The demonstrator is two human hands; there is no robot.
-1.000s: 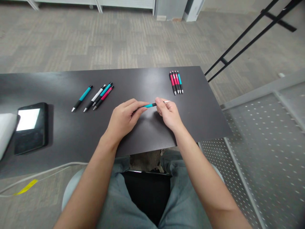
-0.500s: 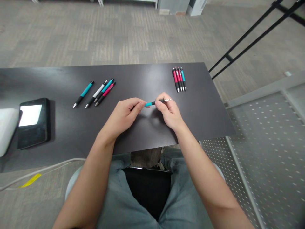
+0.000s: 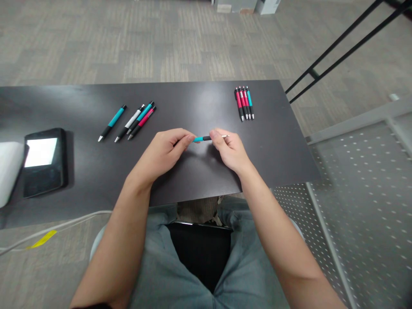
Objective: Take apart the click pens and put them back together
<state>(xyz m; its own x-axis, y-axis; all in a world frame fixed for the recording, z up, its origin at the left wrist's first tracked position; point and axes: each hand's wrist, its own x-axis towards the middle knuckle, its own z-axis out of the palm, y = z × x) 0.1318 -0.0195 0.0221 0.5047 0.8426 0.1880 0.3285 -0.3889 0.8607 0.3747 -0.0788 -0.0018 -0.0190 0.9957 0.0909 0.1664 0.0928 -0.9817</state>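
Note:
A teal and black pen (image 3: 200, 139) is held level between my two hands, above the dark table (image 3: 199, 180). My left hand (image 3: 170, 148) pinches its teal end. My right hand (image 3: 230, 150) grips the black part, and a thin silvery tip pokes out past the fingers to the right. At the far right lie several pens (image 3: 243, 104) side by side, red ones and one teal. To the left rest a teal pen (image 3: 112, 122), a white pen (image 3: 130, 123), a second teal pen (image 3: 140, 116) and a red pen (image 3: 142, 122).
A black device with a lit screen (image 3: 45, 162) sits at the left, beside a white object (image 3: 9, 171). A pale cable with a yellow tag (image 3: 43, 239) runs below the table's near edge. Perforated metal panels (image 3: 363, 171) and a black frame (image 3: 346, 47) stand to the right.
The view has shifted slightly. Both hands still hold the teal and black pen, with a little more of its middle showing as the left fingers sit slightly further left.

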